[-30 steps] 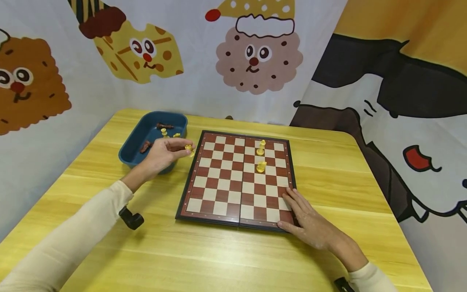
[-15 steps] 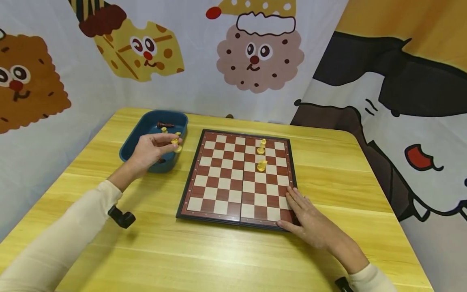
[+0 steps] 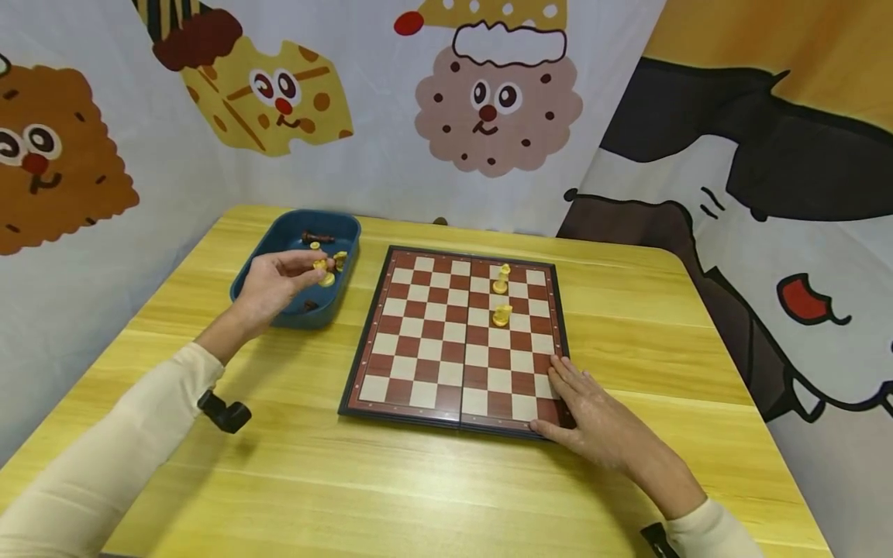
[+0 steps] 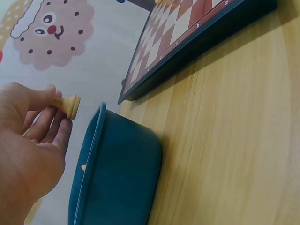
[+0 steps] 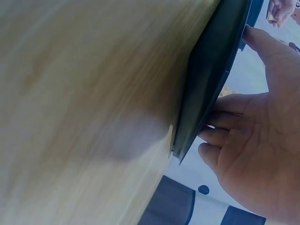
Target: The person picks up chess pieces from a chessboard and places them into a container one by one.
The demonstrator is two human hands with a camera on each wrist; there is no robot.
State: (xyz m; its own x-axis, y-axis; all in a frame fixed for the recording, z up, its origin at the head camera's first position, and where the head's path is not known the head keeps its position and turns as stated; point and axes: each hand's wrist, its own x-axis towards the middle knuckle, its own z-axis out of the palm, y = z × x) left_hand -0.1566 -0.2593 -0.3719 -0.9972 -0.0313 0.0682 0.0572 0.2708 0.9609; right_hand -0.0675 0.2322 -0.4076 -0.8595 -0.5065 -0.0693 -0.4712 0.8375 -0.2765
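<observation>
Over the blue tray (image 3: pixel 317 316), my left hand (image 3: pixel 268 287) pinches a yellow chess piece (image 3: pixel 326 277) between thumb and fingers. The left wrist view shows the round base of this chess piece (image 4: pixel 71 107) sticking out past the fingertips; its top is hidden by the hand. My right hand (image 3: pixel 596 418) rests on the near right corner of the chessboard (image 3: pixel 429 341), fingers extended along its edge. Two yellow pieces stand on the board's right half: a taller piece (image 3: pixel 501 279) and, closer to me, what looks like a knight (image 3: pixel 501 315).
Inside the tray lie a dark brown piece (image 3: pixel 318 237), another yellow piece (image 3: pixel 340 260) and a brown one (image 3: pixel 311 305) partly in shadow. The tray stands left of the board on the wooden table (image 3: pixel 391 480). A printed cloth (image 3: pixel 384 155) hangs behind the table.
My left hand has moved left, away from the board's left edge to above the tray, still pinching the yellow piece. The right hand has stayed on the board's corner.
</observation>
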